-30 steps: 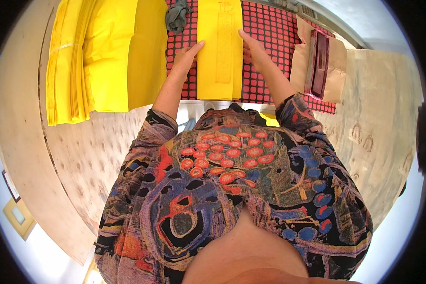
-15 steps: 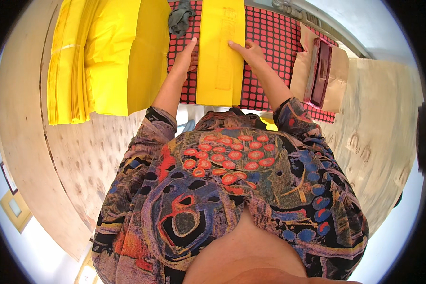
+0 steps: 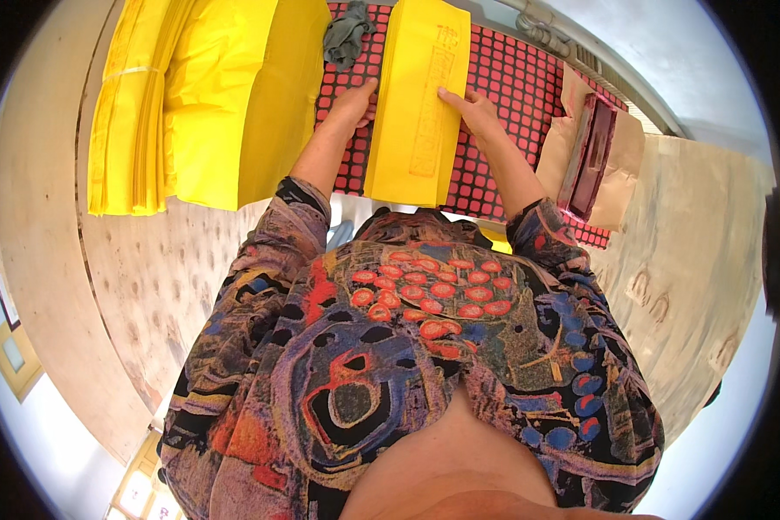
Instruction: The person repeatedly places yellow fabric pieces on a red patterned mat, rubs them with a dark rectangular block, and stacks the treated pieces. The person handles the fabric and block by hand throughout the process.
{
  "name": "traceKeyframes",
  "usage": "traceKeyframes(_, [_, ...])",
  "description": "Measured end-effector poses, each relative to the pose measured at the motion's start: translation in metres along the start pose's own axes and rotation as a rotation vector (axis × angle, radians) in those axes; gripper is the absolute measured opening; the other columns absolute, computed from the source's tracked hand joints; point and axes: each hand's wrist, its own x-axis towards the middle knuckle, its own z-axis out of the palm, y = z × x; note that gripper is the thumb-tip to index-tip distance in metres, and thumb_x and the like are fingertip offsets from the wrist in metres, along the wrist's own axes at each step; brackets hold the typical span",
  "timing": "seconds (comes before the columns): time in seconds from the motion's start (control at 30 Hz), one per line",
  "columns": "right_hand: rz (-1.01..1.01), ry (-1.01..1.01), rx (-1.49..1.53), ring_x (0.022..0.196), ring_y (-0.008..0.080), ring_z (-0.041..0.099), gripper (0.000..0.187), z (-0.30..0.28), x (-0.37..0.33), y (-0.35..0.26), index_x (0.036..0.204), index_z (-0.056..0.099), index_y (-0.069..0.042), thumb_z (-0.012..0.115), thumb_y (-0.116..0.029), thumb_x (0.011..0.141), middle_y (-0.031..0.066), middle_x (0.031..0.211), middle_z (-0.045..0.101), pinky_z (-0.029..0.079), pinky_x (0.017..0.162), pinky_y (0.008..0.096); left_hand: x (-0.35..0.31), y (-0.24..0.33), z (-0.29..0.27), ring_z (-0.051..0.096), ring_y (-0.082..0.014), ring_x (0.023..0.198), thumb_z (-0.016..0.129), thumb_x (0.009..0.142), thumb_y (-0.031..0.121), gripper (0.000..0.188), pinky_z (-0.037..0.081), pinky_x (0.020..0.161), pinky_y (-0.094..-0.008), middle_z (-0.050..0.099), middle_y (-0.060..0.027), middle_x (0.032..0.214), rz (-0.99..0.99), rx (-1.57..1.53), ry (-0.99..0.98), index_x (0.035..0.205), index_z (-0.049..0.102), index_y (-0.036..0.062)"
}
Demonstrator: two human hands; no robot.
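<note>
A long stack of yellow paper (image 3: 407, 130) with a faint red stamped print on its top sheet is between my two hands. My right hand (image 3: 477, 111) grips its right edge, thumb lying on the top sheet and fingers at the side, partly hidden. At the left edge, my left hand (image 3: 354, 106) is closed against the side of the stack, thumb pointing away from me and some fingertips hidden. A crumpled dark grey cloth (image 3: 348, 36) lies just beyond my left hand on the red-and-black checked mat (image 3: 507, 78).
To the left stand a large yellow paper pile (image 3: 212, 121) and a bundle (image 3: 130, 130) tied with a pale band. On the right, a dark red inked tray-like block (image 3: 591, 160) rests on brown paper (image 3: 620, 165). A wooden board (image 3: 693, 225) extends beyond it. A pipe (image 3: 542, 33) runs behind.
The view has turned slightly. The yellow stack now leans, its far end further right, and its red print shows more clearly. Both hands stay at its sides.
</note>
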Motion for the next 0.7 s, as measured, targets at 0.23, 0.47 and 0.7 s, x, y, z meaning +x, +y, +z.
traceKeyframes(0.23, [0.007, -0.054, 0.03, 0.109, 0.0271, 0.061, 0.074, -0.004, 0.002, 0.003, 0.131, 0.049, 0.007, 0.075, -0.042, 0.083, 0.0191, 0.12, 0.061, 0.046, 0.095, 0.0361, 0.003, 0.002, 0.004, 0.06, -0.0228, 0.098, 0.048, 0.093, 0.064, 0.066, 0.045, 0.091, -0.0357, 0.065, -0.0121, 0.104, 0.038, -0.005, -0.005, 0.106, 0.063, 0.0012])
traceKeyframes(0.47, [-0.003, -0.047, 0.001, 0.113, 0.0278, 0.058, 0.074, -0.003, 0.002, 0.001, 0.132, 0.05, 0.007, 0.075, -0.042, 0.083, 0.0192, 0.121, 0.061, 0.044, 0.097, 0.0356, -0.007, 0.011, 0.005, 0.05, -0.0302, 0.123, 0.05, 0.08, 0.08, 0.105, 0.034, 0.107, -0.0418, 0.053, -0.0207, 0.131, 0.038, -0.232, -0.199, 0.143, 0.04, -0.0041])
traceKeyframes(0.7, [0.006, -0.055, 0.022, 0.116, 0.0288, 0.057, 0.077, -0.003, -0.003, -0.005, 0.133, 0.048, 0.008, 0.075, -0.043, 0.082, 0.0207, 0.124, 0.059, 0.043, 0.1, 0.0371, -0.02, 0.024, 0.013, 0.056, -0.0262, 0.115, 0.068, 0.078, 0.065, 0.091, 0.041, 0.098, -0.0378, 0.059, -0.0172, 0.124, 0.16, -0.059, -0.318, 0.136, 0.049, -0.0016])
